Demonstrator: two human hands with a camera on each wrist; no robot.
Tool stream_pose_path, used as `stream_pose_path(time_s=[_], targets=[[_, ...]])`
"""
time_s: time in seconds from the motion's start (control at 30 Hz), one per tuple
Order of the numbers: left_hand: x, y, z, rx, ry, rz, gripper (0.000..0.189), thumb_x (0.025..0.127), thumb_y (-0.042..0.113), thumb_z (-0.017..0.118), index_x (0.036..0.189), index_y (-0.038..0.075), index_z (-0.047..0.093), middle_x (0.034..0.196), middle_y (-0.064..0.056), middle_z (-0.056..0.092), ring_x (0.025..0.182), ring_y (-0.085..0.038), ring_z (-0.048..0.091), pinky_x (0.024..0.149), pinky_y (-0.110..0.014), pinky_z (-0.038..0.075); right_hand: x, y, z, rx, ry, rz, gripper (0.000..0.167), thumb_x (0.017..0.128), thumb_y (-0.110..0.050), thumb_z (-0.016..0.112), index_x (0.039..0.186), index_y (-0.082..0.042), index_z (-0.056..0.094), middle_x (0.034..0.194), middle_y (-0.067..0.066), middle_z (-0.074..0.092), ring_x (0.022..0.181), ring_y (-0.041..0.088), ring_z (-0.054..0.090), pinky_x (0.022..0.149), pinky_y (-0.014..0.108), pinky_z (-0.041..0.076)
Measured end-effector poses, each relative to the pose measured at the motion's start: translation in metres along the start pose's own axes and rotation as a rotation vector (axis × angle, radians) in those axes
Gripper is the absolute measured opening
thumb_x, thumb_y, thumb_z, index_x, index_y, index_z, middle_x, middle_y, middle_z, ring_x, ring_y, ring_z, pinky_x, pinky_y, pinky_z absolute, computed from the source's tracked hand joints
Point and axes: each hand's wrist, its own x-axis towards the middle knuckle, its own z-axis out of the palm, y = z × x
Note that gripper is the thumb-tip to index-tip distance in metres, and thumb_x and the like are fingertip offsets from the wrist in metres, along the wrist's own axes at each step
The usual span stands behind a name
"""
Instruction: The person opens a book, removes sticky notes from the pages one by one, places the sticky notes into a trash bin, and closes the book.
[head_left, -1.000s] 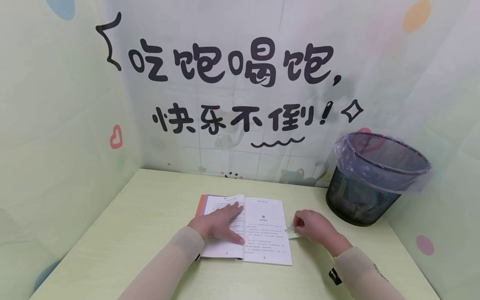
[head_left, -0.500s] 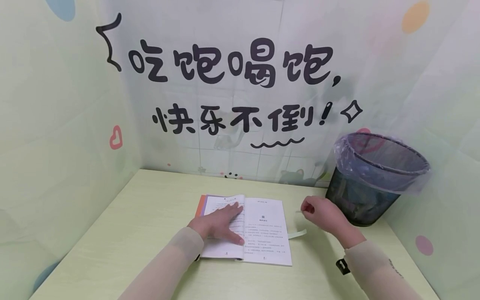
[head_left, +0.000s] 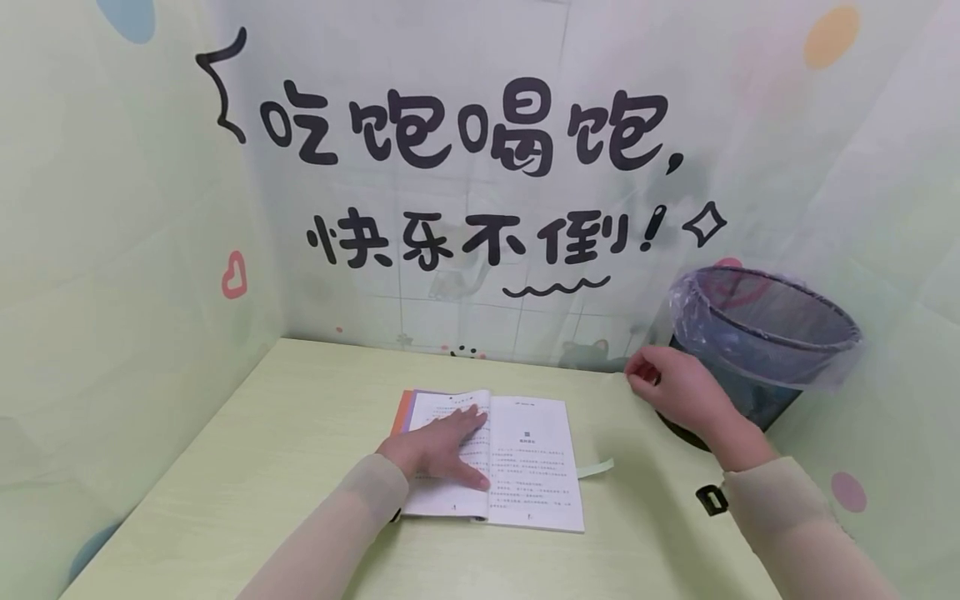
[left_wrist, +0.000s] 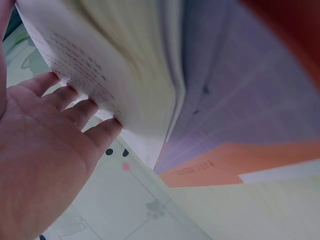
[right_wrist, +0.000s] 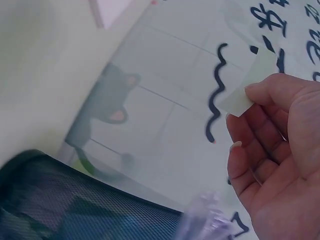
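Note:
An open book lies on the table, its right page showing printed text. My left hand presses the left page with spread fingers, the thumb near the spine. In the left wrist view, these fingers rest against the printed page, beside a purple sheet and an orange cover edge. My right hand is raised beside the bin, away from the book. Between its thumb and forefinger it pinches a small pale green paper slip. Another pale green strip sticks out of the book's right edge.
A dark mesh waste bin with a purple plastic liner stands at the back right, just behind my right hand. Printed cloth walls enclose the pale wooden table at the back and sides.
My right hand has moved from the book's right edge up and right to the bin, carrying the slip. The strip at the book's edge came into fuller view. My left hand stays put.

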Motion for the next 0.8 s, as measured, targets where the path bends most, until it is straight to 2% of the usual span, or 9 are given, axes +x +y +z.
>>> stream_pose_path(time_s=[0.13, 0.27, 0.4, 0.53, 0.67, 0.8], targets=[[0.000, 0.001, 0.000, 0.000, 0.000, -0.002, 0.116, 0.082, 0.056, 0.095, 0.175, 0.023, 0.033, 0.186, -0.001, 0.018, 0.173, -0.032, 0.018, 0.139, -0.059, 0.022, -0.001, -0.003, -0.025, -0.019, 0.102, -0.048, 0.007, 0.101, -0.008, 0.072, 0.106, -0.008, 0.077, 0.100, 0.007, 0.077, 0.089, 0.021, 0.071, 0.082, 0.043, 0.062], [0.000, 0.002, -0.001, 0.002, 0.001, 0.000, 0.116, 0.082, 0.055, 0.095, 0.175, 0.023, 0.032, 0.186, -0.001, 0.018, 0.173, -0.032, 0.018, 0.139, -0.059, 0.022, -0.005, -0.002, -0.048, -0.036, 0.223, -0.089, 0.008, 0.101, -0.008, 0.074, 0.107, -0.008, 0.078, 0.100, 0.007, 0.079, 0.089, 0.022, 0.072, 0.077, 0.031, 0.058], [-0.001, 0.002, -0.001, -0.008, 0.001, 0.009, 0.116, 0.082, 0.054, 0.095, 0.175, 0.022, 0.032, 0.186, -0.002, 0.018, 0.173, -0.033, 0.017, 0.139, -0.058, 0.021, -0.005, 0.005, -0.071, -0.050, 0.280, -0.064, 0.010, 0.103, -0.010, 0.073, 0.110, -0.007, 0.079, 0.103, 0.011, 0.079, 0.091, 0.024, 0.070, 0.073, 0.016, 0.049], [-0.002, 0.001, 0.000, -0.017, 0.001, 0.024, 0.116, 0.082, 0.053, 0.095, 0.175, 0.021, 0.032, 0.186, -0.003, 0.017, 0.173, -0.034, 0.018, 0.139, -0.058, 0.021, -0.004, 0.018, -0.095, -0.075, 0.313, -0.011, 0.014, 0.104, -0.012, 0.071, 0.112, -0.004, 0.078, 0.106, 0.016, 0.078, 0.093, 0.025, 0.067, 0.073, 0.007, 0.040], [-0.001, -0.002, 0.000, -0.015, 0.003, 0.031, 0.117, 0.082, 0.054, 0.095, 0.175, 0.020, 0.032, 0.186, -0.004, 0.017, 0.173, -0.034, 0.018, 0.139, -0.058, 0.021, -0.004, 0.035, -0.109, -0.093, 0.325, 0.070, 0.018, 0.105, -0.014, 0.069, 0.115, -0.001, 0.074, 0.108, 0.022, 0.075, 0.095, 0.031, 0.065, 0.074, 0.014, 0.042], [0.000, -0.003, 0.000, -0.015, 0.002, 0.036, 0.116, 0.082, 0.054, 0.095, 0.175, 0.020, 0.032, 0.186, -0.005, 0.016, 0.173, -0.035, 0.018, 0.140, -0.057, 0.020, -0.005, 0.053, -0.114, -0.113, 0.306, 0.165, 0.026, 0.107, -0.018, 0.064, 0.120, 0.003, 0.071, 0.113, 0.029, 0.072, 0.099, 0.041, 0.066, 0.076, 0.035, 0.049]])
